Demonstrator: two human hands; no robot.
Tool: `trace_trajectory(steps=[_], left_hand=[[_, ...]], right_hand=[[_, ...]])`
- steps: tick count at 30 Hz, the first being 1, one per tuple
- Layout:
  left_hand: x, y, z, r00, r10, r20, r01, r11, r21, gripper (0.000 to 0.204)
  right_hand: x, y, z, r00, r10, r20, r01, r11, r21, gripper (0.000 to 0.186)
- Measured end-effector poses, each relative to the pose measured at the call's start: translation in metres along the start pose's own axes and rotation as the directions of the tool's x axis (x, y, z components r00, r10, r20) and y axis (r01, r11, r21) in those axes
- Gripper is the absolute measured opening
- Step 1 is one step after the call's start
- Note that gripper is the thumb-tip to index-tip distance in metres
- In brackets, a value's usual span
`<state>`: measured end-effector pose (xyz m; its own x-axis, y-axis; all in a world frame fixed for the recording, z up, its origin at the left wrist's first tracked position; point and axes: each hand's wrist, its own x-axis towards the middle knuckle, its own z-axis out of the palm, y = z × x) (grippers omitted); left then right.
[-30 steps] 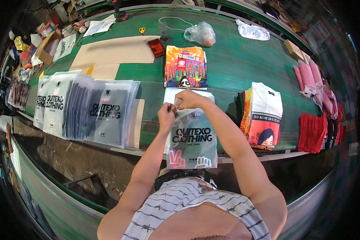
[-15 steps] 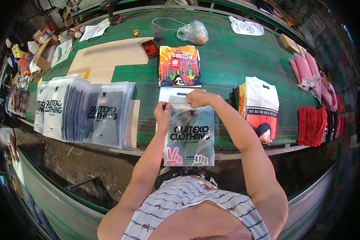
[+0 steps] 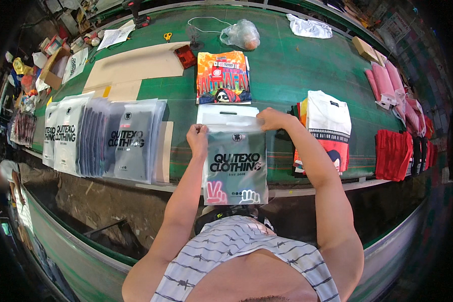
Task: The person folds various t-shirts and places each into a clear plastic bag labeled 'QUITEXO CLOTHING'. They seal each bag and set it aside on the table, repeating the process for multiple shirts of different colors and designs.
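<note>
A frosted plastic garment bag (image 3: 235, 168) with dark lettering hangs over the table's near edge in front of me. Through it shows a dark garment with pink and white hand shapes. My left hand (image 3: 197, 137) pinches the bag's top left corner. At the top right corner, my right hand (image 3: 276, 120) is closed on the bag's edge, its fingertips slightly blurred. Behind the bag's top lies a white bag (image 3: 216, 111) with a slot handle. Just beyond it sits a folded orange printed T-shirt (image 3: 223, 75).
Several packed bags (image 3: 70, 136) stand in a row at the left. To the right are a stack of folded shirts (image 3: 328, 118), red garments (image 3: 393, 155) and pink bundles (image 3: 381, 85). Cardboard (image 3: 136, 65), yellow scissors (image 3: 167, 36) and a clear plastic bag (image 3: 240, 34) lie farther back.
My right hand has slid rightward along the bag's top edge to its right corner. My left hand has shifted slightly left, still at the left corner.
</note>
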<state>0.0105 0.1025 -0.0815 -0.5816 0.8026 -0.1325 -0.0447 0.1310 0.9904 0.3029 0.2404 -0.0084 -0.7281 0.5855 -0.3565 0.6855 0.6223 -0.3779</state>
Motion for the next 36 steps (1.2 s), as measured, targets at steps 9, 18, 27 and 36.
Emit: trace_trajectory(steps=[9, 18, 27, 36], left_hand=[[0.018, -0.034, -0.008, 0.995, -0.039, 0.086, 0.032, 0.996, 0.083, 0.024], [-0.056, -0.03, -0.062, 0.951, -0.136, 0.277, 0.09, 0.981, 0.173, 0.061], [-0.106, -0.032, -0.124, 0.786, -0.276, 0.553, 0.109, 0.943, 0.315, 0.021], [-0.115, 0.008, -0.12, 0.674, -0.328, 0.662, 0.332, 0.935, 0.125, 0.046]], right_hand=[[-0.02, 0.008, 0.009, 0.969, 0.138, -0.206, -0.099, 0.977, 0.19, 0.037], [-0.085, -0.071, 0.12, 0.647, 0.675, -0.353, -0.402, 0.696, 0.595, 0.086], [-0.152, -0.133, 0.2, 0.555, 0.794, -0.247, -0.267, 0.452, 0.851, 0.054], [-0.152, -0.15, 0.184, 0.729, 0.661, -0.179, 0.119, 0.135, 0.984, 0.041]])
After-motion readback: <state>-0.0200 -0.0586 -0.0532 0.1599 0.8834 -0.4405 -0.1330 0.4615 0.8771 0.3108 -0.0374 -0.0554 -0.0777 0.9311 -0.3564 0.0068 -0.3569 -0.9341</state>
